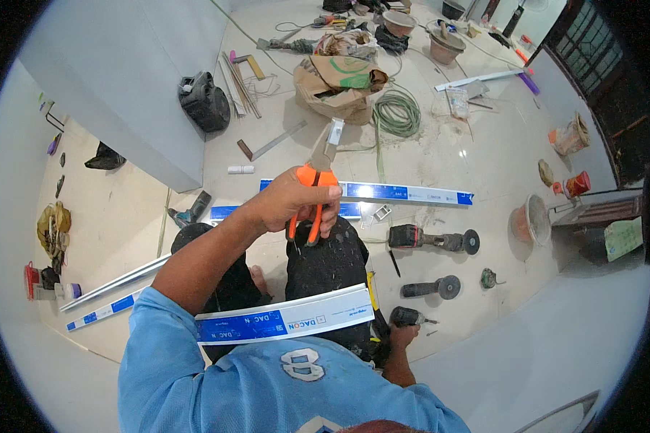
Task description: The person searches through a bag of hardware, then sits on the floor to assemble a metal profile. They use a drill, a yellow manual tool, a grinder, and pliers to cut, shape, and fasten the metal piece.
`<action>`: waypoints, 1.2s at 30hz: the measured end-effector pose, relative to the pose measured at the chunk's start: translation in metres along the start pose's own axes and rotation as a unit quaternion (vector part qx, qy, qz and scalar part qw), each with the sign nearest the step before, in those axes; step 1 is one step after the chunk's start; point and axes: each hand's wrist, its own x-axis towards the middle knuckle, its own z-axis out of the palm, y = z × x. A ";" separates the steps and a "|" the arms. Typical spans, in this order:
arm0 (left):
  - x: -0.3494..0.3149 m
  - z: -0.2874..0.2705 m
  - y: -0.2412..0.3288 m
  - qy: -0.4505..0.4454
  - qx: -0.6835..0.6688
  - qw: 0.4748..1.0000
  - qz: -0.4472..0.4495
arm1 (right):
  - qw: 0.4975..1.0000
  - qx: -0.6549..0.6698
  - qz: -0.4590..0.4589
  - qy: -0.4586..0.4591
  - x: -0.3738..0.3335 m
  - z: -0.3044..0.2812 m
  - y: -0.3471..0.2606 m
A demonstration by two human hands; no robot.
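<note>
Raised in front of my knees, my left hand (pixel 310 198) is closed around orange-handled pliers (pixel 318 175). A small whitish piece (pixel 336 130) sits at the tip of their jaws. Low on the right, my right hand (pixel 403 335) grips a dark cordless drill (pixel 409 316) whose bit points right; its fingers are partly hidden. Across my lap lies a white profile strip (pixel 332 312) with blue printed film. Beyond my knees, a similar long strip (pixel 404 193) lies on the floor, with another blue-filmed strip (pixel 227 213) beside it.
Right of my knees lie a red-and-black angle grinder (pixel 432 239) and a smaller grinder (pixel 432 287). Farther off are a coiled green hose (pixel 396 113), a brown paper sack (pixel 332 97), a carpenter's square (pixel 271 144) and a black bag (pixel 204 102). A wall corner (pixel 180 166) juts in at left.
</note>
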 end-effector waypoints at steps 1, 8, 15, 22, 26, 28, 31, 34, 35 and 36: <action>-0.009 -0.001 0.004 0.024 0.016 1.000 -0.007 | 0.982 0.182 0.016 0.049 -0.014 -0.007 -0.022; -0.038 -0.016 0.007 0.096 0.062 0.990 -0.085 | 0.930 0.342 -0.116 0.073 -0.032 -0.049 -0.039; -0.042 -0.013 -0.005 0.131 0.059 0.986 -0.086 | 0.898 0.361 -0.235 0.093 -0.054 -0.225 -0.204; -0.043 -0.004 -0.001 0.164 0.128 0.975 -0.084 | 0.829 0.365 -0.423 0.039 -0.070 -0.354 -0.282; -0.044 -0.002 0.000 0.173 0.188 0.962 -0.093 | 0.743 0.362 -0.560 0.053 -0.064 -0.367 -0.283; -0.045 0.000 0.001 0.173 0.209 0.958 -0.093 | 0.729 0.369 -0.575 0.030 -0.064 -0.374 -0.286; -0.046 0.003 0.003 0.169 0.221 0.956 -0.089 | 0.730 0.376 -0.571 -0.001 -0.070 -0.383 -0.296; -0.046 0.006 0.004 0.170 0.223 0.956 -0.085 | 0.734 0.376 -0.566 -0.027 -0.075 -0.388 -0.302; -0.046 0.006 0.004 0.169 0.225 0.956 -0.086 | 0.734 0.376 -0.565 -0.032 -0.077 -0.390 -0.304; -0.045 0.007 0.004 0.168 0.228 0.955 -0.086 | 0.735 0.376 -0.563 -0.037 -0.078 -0.392 -0.305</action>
